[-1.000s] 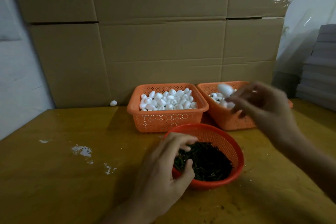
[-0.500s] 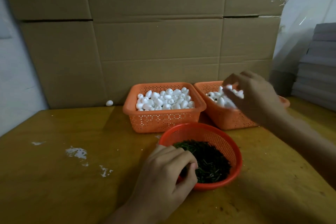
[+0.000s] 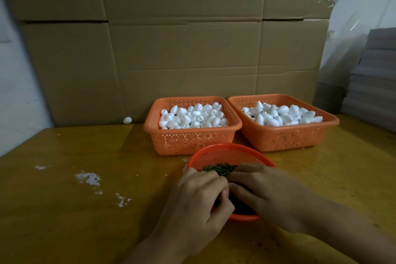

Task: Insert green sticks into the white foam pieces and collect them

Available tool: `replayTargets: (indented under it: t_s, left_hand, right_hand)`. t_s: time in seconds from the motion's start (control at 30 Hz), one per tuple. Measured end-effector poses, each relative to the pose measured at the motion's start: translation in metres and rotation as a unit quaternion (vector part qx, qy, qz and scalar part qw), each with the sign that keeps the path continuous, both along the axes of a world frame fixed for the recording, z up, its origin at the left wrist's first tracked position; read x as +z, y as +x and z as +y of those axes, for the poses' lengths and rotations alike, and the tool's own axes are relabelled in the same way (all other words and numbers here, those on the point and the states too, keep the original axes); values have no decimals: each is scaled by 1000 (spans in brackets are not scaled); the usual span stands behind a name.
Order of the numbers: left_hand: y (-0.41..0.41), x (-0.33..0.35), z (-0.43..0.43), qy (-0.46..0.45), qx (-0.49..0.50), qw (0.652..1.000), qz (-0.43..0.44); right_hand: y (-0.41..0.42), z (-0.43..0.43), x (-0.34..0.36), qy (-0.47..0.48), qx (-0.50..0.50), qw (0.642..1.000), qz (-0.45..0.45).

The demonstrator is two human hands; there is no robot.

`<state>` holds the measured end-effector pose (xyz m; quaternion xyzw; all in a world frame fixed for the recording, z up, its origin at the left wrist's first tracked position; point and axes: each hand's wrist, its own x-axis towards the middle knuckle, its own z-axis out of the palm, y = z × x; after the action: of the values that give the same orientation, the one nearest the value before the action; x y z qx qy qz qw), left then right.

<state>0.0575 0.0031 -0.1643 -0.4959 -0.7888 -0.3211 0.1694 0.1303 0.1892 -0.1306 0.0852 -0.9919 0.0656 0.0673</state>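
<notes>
A round red basket [image 3: 227, 152] of green sticks [image 3: 218, 170] sits at the near middle of the table. Both hands are over it, fingertips meeting. My left hand [image 3: 199, 201] has its fingers curled and its thumb pressed to the forefinger, pinching among the sticks. My right hand [image 3: 267, 195] reaches in from the right with bent fingers, and what lies under them is hidden. Behind stand two orange baskets of white foam pieces, the left basket [image 3: 192, 141] and the right basket [image 3: 285, 137].
Stacked cardboard boxes [image 3: 182, 49] wall off the back of the wooden table [image 3: 85, 221]. One loose foam piece [image 3: 127, 120] lies by the boxes at the left. White crumbs [image 3: 87, 178] dot the table's left side. Grey stacked sheets [image 3: 377, 81] rise at the right.
My right hand has come back from the right basket, where it let a foam piece go, down to the red basket beside my left hand. The left hand stayed at the sticks.
</notes>
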Motion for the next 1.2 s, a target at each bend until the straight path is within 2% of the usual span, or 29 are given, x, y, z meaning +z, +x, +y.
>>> replayTargets:
  t_s: [0.5,0.63,0.7,0.77,0.83,0.87,0.93,1.03,1.1,1.2]
  left_hand:
    - [-1,-2,0,-17,-3,1000,16]
    - [-3,4,-4,33,-31,999,19]
    - [-12,12,-4,66,-7,997,40]
    - [-33,25,-2,71,66,991,93]
    - [-63,41,0,41,147,980,127]
    - [-80,50,1,11,182,976,116]
    - [-116,66,3,-75,234,969,26]
    - [-156,77,13,-249,225,933,-129]
    - [-166,78,19,-321,217,908,-161]
    - [-172,73,25,-364,228,888,-164]
  right_hand:
    - [8,0,-3,-15,13,999,32]
    - [8,-1,-4,-7,5,1000,24]
    - [7,-1,-3,0,1,1000,17]
    - [8,-1,-2,-1,-1,1000,13]
    - [7,-1,-2,-3,-4,1000,13]
    - [7,-1,-2,-2,-5,1000,13]
    - [7,-2,-3,3,-4,1000,14]
    - [7,-3,-3,3,-5,1000,14]
    - [8,-2,-3,3,-3,1000,16]
    - [8,-2,-3,1,-5,1000,21]
